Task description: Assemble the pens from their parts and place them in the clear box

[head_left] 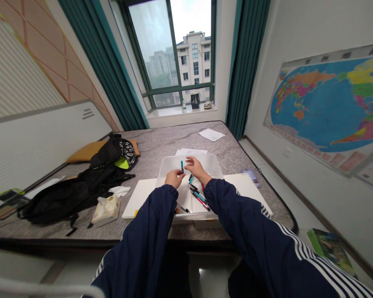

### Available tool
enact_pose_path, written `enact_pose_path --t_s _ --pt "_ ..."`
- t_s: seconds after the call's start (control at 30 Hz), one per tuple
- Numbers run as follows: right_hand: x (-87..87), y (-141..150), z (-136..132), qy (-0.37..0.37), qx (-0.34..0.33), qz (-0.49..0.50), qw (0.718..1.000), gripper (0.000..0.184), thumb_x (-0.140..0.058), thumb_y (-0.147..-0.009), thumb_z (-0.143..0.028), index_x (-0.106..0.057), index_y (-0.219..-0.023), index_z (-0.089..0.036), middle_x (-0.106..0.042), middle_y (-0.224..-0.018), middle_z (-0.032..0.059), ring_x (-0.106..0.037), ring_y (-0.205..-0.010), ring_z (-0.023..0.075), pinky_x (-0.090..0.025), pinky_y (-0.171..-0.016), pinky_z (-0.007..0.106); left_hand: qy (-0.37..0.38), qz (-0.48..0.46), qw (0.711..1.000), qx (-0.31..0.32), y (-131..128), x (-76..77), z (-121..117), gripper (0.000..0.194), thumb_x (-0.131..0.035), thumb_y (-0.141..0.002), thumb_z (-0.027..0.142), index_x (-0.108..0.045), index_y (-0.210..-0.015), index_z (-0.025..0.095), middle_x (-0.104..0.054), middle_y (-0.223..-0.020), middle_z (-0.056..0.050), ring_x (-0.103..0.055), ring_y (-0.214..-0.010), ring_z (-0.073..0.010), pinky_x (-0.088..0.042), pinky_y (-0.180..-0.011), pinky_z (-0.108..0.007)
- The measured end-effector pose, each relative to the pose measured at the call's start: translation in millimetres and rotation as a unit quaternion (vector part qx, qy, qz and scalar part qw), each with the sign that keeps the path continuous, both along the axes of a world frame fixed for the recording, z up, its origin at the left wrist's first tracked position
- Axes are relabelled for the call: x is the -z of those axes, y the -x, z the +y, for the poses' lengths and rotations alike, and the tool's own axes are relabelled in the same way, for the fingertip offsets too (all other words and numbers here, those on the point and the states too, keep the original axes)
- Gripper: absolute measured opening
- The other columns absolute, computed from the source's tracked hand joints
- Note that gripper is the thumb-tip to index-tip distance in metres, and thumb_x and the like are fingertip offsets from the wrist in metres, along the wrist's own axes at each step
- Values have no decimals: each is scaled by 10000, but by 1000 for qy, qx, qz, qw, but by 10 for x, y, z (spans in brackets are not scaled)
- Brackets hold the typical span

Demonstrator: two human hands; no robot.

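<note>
Over a clear plastic bin (216,163), my left hand (174,179) grips a teal and black pen (182,164) that stands upright between thumb and fingers. My right hand (195,167) is just to the right of that pen, fingers apart and curved toward it; I see nothing in them. Several loose pens lie in the bin below my right hand, among them a red and black pen (201,202) and a teal pen (199,194). A black pen (184,209) lies by the bin's near wall. My right hand and sleeve partly cover the pens.
White boards or paper (136,196) stick out on both sides beneath the bin on the grey mattress (161,138). Left are a tissue pack (106,210), a black backpack (62,198) and a cap (127,153). Paper sheets (211,134) lie farther back. A green box (331,248) stands right on the floor.
</note>
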State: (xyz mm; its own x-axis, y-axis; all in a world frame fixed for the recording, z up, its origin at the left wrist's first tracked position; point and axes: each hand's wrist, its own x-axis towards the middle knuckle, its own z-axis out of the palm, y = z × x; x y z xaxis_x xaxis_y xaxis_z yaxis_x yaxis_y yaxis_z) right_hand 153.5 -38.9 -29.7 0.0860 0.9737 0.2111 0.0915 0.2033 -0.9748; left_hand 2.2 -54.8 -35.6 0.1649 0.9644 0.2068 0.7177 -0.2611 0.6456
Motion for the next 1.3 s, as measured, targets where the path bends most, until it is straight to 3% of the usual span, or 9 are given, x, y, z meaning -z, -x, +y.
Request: enact_pose_path --t_s 0.07,0.17,0.37,0.6,0.8,0.93,1.03,1.13,1.3 --pt "-2 -4 -20 -4 -13 -36 999 229 -673 -697 -230 -627 -909 -157 -648 -879 33 -582 -790 135 -470 -718 246 3 1 1000 3 -1 21 9 199 -637 -814 291 -743 -918 158 -747 -926 -116 -693 -833 -234 -516 -819 -352" --pt "6 -9 -59 1 -12 -105 994 160 -689 -690 -246 -630 -810 -158 -589 -690 -17 -541 -679 122 -448 -672 237 19 -3 1000 22 3 56 25 195 -617 -820 265 -744 -925 160 -749 -923 -105 -697 -807 -220 -522 -798 -334" --pt "1 5 -30 -2 24 -43 999 628 -730 -615 -139 -567 -1219 -191 -641 -1102 71 -600 -970 166 -479 -839 284 2 10 1000 12 20 103 62 188 -613 -818 286 -748 -883 173 -751 -894 -98 -692 -817 -223 -518 -808 -335" --pt "52 4 5 7 -43 -72 996 175 -660 -789 -300 -685 -878 -151 -686 -864 40 -615 -772 132 -475 -746 241 65 -44 996 34 -16 66 55 193 -549 -830 206 -734 -870 168 -755 -885 -73 -658 -604 -150 -524 -679 -286" --pt "83 -27 4 -8 -7 -107 994 220 -616 -823 -365 -658 -758 -160 -647 -718 4 -574 -674 119 -444 -645 207 173 -133 973 78 -89 32 3 179 -536 -844 196 -680 -923 124 -751 -901 -99 -629 -554 -111 -512 -553 -246" --pt "90 -52 25 -8 38 -122 992 211 -650 -799 -377 -663 -780 -168 -663 -746 13 -594 -721 135 -446 -658 218 167 -132 974 84 -91 53 -27 56 -599 -805 165 -638 -809 125 -741 -800 -82 -625 -556 -112 -514 -526 -228" --pt "79 -51 18 -23 53 -137 989 180 -664 -787 -346 -665 -770 -167 -675 -757 18 -606 -729 138 -443 -667 222 141 -71 986 60 -69 42 -52 156 -654 -783 176 -649 -935 142 -732 -763 -44 -607 -509 -103 -512 -538 -228" --pt "83 -30 15 -16 21 -103 994 201 -641 -802 -356 -658 -772 -158 -664 -719 18 -609 -654 132 -445 -619 223 125 -7 991 35 -57 -4 -74 309 -703 -774 224 -639 -1067 149 -731 -790 -30 -606 -484 -90 -511 -591 -222" --pt "134 -14 51 -38 -31 -80 996 230 -656 -781 -390 -656 -765 -160 -645 -688 9 -605 -615 131 -457 -596 228 120 -47 991 30 -67 -9 -34 220 -678 -817 287 -685 -972 132 -730 -888 -62 -628 -550 -92 -508 -558 -204"
